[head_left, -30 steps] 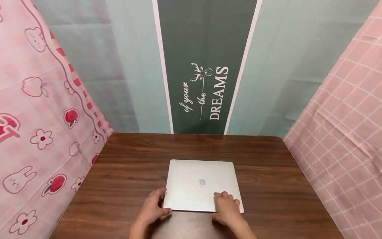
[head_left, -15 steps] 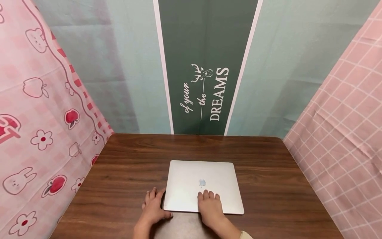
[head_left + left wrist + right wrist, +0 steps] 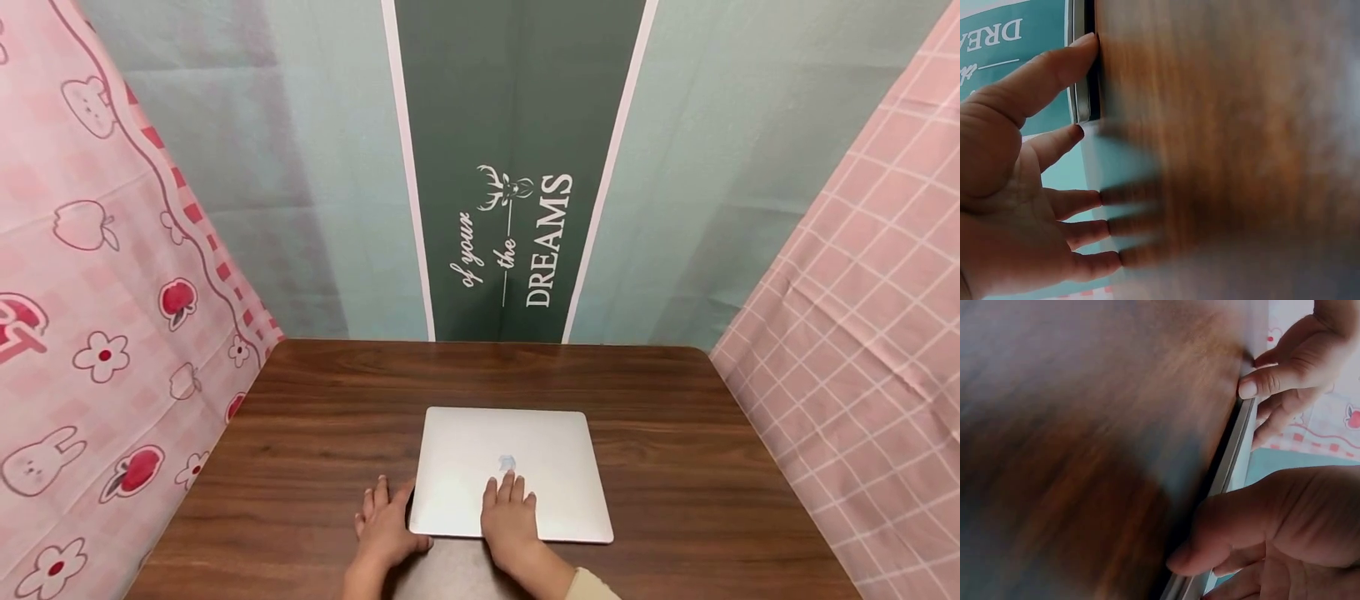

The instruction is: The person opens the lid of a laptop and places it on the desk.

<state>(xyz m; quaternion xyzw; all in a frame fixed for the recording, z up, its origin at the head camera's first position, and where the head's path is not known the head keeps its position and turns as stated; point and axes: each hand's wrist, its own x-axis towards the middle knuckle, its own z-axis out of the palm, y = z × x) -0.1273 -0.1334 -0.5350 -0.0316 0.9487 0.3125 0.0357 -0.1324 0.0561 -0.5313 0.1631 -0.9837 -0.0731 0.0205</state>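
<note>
A closed silver laptop [image 3: 457, 467] with a logo on its lid lies flat on the wooden table. My left hand [image 3: 386, 529] is at its near left corner, fingers spread along the left side and fingertips down on the tabletop; the thumb touches the front edge. On the lid near the middle of the front edge rests my right hand [image 3: 512, 517], its fingers extended toward the logo. In the right wrist view the right thumb [image 3: 1229, 525] lies against the laptop's front edge [image 3: 1232, 453]. Most of the laptop is out of sight in the left wrist view.
The brown wood table [image 3: 675, 450] reaches back to a green and teal cloth [image 3: 517, 100] with white lettering. Pink patterned cloth [image 3: 97, 283] hangs on the left, pink checked cloth [image 3: 862, 333] on the right.
My right hand has slid left along the laptop's front from its right part to near the middle. The left hand's fingers have spread out more. The laptop stays in place.
</note>
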